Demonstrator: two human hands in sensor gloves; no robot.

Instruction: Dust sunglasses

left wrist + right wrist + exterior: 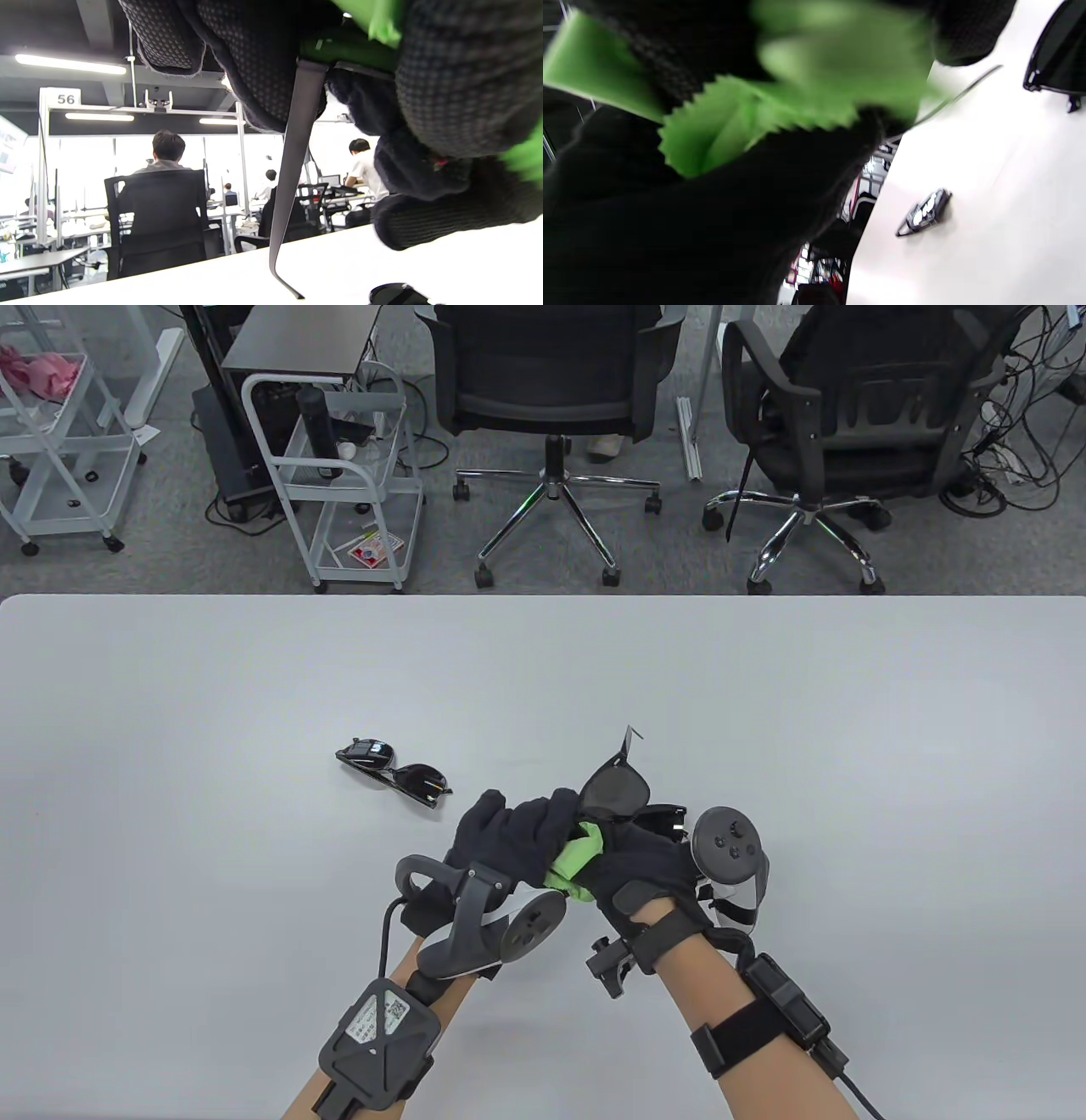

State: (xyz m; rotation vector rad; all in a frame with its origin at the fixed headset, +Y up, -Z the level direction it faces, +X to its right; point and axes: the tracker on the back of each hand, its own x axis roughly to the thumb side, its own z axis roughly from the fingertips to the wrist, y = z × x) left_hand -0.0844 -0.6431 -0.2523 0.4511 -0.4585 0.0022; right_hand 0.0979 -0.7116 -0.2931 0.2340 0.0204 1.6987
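Left hand (pixel 509 836) grips black sunglasses (pixel 615 789), steadying frame; right hand (pixel 632 869) pinches green cloth (pixel 577 857) to wipe. Second pair (pixel 394 774) idle on table (pixel 764 687).

One number reads clearly: "56", in dark digits on a white sign (pixel 62 98) fixed at the top of a pale metal frame (pixel 42 169), at about ten o'clock in the left wrist view. In the table view, a white label (pixel 379 1016) with small QR-like squares sits on the dark sensor box strapped to the left forearm, at about seven o'clock; its print is too small to read. A red-and-white card (pixel 374 551) on the cart's bottom shelf is likewise illegible.
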